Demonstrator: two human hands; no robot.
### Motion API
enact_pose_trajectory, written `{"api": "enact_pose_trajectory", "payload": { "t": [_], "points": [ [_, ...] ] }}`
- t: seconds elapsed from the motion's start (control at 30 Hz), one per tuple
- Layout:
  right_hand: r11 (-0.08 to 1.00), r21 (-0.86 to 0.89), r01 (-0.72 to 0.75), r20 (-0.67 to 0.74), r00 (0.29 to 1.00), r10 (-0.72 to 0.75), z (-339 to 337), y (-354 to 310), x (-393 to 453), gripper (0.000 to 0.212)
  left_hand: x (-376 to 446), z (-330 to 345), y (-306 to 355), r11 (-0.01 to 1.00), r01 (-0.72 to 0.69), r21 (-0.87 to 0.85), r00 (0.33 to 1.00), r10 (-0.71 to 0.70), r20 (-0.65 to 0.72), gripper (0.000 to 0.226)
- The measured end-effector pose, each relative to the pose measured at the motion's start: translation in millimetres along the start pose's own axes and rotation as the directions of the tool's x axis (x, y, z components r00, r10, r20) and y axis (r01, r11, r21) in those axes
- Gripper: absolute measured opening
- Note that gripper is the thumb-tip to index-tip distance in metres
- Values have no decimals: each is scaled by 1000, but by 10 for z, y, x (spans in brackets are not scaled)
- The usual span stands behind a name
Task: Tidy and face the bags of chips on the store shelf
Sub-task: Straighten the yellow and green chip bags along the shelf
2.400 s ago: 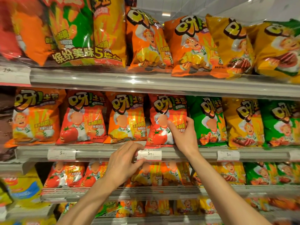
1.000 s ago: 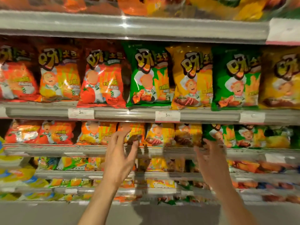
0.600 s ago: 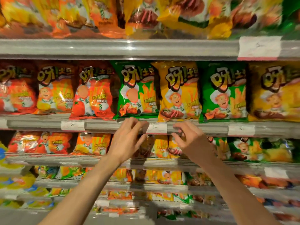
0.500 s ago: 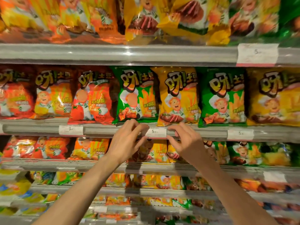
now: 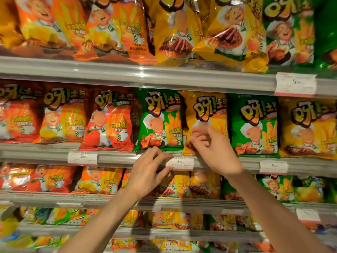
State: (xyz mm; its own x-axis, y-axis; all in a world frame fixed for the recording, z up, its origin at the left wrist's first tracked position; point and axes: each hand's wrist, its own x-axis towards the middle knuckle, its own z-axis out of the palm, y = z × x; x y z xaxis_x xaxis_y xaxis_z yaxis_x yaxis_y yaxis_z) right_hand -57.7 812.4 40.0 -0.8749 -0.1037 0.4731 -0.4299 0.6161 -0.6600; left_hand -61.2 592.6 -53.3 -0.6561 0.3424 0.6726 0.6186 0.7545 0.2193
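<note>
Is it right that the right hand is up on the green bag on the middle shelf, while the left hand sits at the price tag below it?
Not quite. In the head view the right hand is on the yellow bag, next to the green bag, fingers curled at its lower front. The rest holds: the left hand sits at the price tag on the shelf rail.

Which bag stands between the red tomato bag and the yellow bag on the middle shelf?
In the head view, one green bag stands between the red tomato bag and the yellow bag, which the right hand touches.
</note>
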Motion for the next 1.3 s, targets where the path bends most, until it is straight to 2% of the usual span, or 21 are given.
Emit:
{"api": "enact_pose_trajectory", "payload": {
  "t": [0.13,0.2,0.3,0.37,0.4,0.53,0.63,0.7,0.87,1.07,1.13,1.2,1.3],
  "points": [
    [992,46,-117,113,987,111,285,-330,423,70,5,-15,-6,1000,5,0,1000,-5,8,30],
    [980,52,-194,152,971,184,395,-387,616,81,1,-19,-4,1000,3,0,1000,-3,12,29],
    [939,157,-305,167,946,279,467,-391,778,64,-1,-14,-1,1000,11,-3,1000,-11,15,29],
    [916,234,-326,148,943,298,504,-369,803,51,-1,-6,2,1000,19,-1,1000,-19,15,29],
    [910,265,-318,126,947,294,518,-370,793,51,-4,-3,4,1000,21,-3,1000,-21,15,29],
    [944,229,-236,3,970,242,582,-447,741,80,-3,1,-1,1000,26,-12,1000,-25,15,28],
    [964,173,-204,-86,971,221,646,-446,745,87,2,5,-13,999,32,-17,999,-32,20,29],
    [967,132,-216,-98,968,230,687,-405,755,88,0,12,-13,999,36,-15,999,-36,20,29],
    [973,17,-231,-83,969,232,746,-330,763,84,-2,11,-4,999,49,-13,999,-48,18,30],
    [978,76,-196,41,980,193,520,-416,642,84,1,-9,34,999,52,5,998,-52,37,30],
    [977,138,-162,59,986,155,351,-435,538,77,-7,-19,43,998,54,22,998,-55,40,30],
    [973,194,-122,24,993,120,126,-424,424,58,-16,-32,74,998,42,47,998,-44,46,28],
    [978,197,-68,-150,984,99,-233,-247,276,32,9,-38,151,996,4,87,997,-11,74,26]
  ]
}}
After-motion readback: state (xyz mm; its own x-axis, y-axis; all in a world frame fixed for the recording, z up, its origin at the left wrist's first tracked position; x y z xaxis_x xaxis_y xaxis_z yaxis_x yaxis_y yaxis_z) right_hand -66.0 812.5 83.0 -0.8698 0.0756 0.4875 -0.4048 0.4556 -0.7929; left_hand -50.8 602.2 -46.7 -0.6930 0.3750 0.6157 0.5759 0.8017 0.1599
